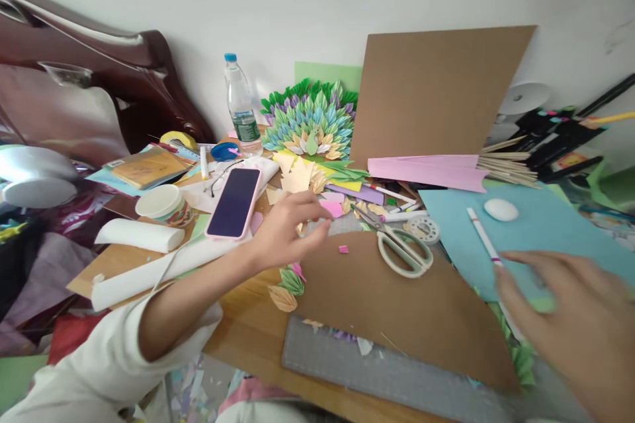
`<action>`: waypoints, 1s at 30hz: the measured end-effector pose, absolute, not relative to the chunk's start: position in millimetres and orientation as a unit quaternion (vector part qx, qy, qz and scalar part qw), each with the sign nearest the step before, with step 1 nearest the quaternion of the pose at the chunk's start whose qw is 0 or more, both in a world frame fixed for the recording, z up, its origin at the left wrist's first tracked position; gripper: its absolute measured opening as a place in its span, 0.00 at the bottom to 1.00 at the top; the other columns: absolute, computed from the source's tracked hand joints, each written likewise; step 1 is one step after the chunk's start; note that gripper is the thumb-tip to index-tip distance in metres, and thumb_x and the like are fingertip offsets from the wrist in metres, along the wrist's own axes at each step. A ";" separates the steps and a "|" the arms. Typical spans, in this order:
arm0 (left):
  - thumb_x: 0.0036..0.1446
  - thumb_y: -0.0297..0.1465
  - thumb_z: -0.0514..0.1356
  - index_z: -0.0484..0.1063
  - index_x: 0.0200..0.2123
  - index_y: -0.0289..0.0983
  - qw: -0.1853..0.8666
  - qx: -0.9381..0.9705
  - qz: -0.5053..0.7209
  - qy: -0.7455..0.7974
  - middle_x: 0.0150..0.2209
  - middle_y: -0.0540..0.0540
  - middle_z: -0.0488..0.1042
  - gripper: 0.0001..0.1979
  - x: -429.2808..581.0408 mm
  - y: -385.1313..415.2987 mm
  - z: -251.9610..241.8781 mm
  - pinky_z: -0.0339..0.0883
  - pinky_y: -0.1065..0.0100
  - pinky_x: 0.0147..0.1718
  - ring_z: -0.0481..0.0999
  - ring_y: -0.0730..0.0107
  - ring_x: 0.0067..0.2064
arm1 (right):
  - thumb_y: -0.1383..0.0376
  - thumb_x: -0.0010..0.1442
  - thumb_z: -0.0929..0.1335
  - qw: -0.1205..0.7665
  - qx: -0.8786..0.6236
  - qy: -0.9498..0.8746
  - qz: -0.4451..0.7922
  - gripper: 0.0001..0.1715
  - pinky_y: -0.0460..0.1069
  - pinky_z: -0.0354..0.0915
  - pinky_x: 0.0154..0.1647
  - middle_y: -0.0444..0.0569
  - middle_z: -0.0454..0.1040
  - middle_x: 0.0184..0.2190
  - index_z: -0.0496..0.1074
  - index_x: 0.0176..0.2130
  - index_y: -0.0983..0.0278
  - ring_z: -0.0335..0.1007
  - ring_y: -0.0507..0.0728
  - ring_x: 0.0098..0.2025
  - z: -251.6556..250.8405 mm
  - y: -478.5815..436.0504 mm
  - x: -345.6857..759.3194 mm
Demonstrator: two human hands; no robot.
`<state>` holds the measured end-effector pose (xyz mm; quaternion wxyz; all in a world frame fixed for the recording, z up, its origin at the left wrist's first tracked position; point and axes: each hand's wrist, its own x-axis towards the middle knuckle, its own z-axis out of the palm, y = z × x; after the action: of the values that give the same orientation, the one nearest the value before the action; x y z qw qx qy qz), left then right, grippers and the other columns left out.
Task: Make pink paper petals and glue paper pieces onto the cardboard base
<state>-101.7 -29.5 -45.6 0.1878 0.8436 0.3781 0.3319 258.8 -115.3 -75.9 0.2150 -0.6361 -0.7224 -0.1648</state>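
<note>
My left hand (pixel 292 228) hovers over the left edge of a brown cardboard piece (pixel 397 304), thumb and fingers apart, holding nothing. At the right, my right hand (pixel 565 304) is blurred; its thumb and forefinger close on a white marker (pixel 483 236) with a purple band. A small pink paper bit (pixel 343 249) lies on the cardboard. Scissors with pale handles (pixel 404 251) rest at its back edge, beside a clear round disc (pixel 421 229). Green and cream folded paper leaves (pixel 288 291) lie below my left hand.
A phone (pixel 233 203), a lidded tub (pixel 163 205) and white rolls (pixel 139 236) are at the left. Behind stand a bottle (pixel 243 109), a paper-leaf peacock (pixel 310 119) and a brown board (pixel 436 92). A white egg-shaped object (pixel 501 209) sits on blue paper (pixel 555 218).
</note>
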 end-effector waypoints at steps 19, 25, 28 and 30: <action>0.57 0.31 0.56 0.78 0.38 0.37 0.326 0.795 0.121 0.497 0.29 0.49 0.79 0.11 -114.4 -24.8 -63.3 0.66 0.70 0.29 0.77 0.66 0.30 | 0.62 0.66 0.60 0.164 -0.571 -0.797 -0.106 0.09 0.55 0.65 0.44 0.53 0.73 0.38 0.66 0.43 0.63 0.70 0.63 0.41 -81.6 -62.7 202.6; 0.55 0.33 0.60 0.76 0.39 0.36 0.341 0.799 0.095 0.487 0.29 0.49 0.77 0.10 -111.8 -27.5 -70.6 0.65 0.72 0.29 0.75 0.67 0.30 | 0.57 0.67 0.56 0.180 -0.650 -0.725 -0.140 0.19 0.57 0.63 0.37 0.59 0.71 0.32 0.68 0.41 0.66 0.68 0.66 0.37 -76.2 -39.8 251.8; 0.55 0.33 0.62 0.76 0.34 0.35 0.340 0.803 0.104 0.478 0.27 0.50 0.75 0.07 -111.8 -29.6 -73.5 0.64 0.73 0.26 0.74 0.70 0.28 | 0.54 0.66 0.55 0.183 -0.661 -0.719 -0.109 0.23 0.58 0.63 0.36 0.57 0.70 0.29 0.68 0.35 0.65 0.67 0.66 0.34 -85.7 -27.9 264.3; 0.55 0.32 0.62 0.75 0.33 0.35 0.330 0.808 0.118 0.474 0.27 0.50 0.75 0.06 -112.2 -30.4 -75.6 0.64 0.73 0.26 0.73 0.71 0.28 | 0.54 0.65 0.55 0.194 -0.662 -0.720 -0.070 0.21 0.59 0.64 0.37 0.57 0.70 0.29 0.67 0.32 0.63 0.68 0.66 0.35 -89.3 -24.8 264.8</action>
<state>-112.2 -30.4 -75.6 0.3298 0.8078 0.4741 0.1181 264.8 -24.8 -89.3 0.1942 -0.6621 -0.7204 -0.0702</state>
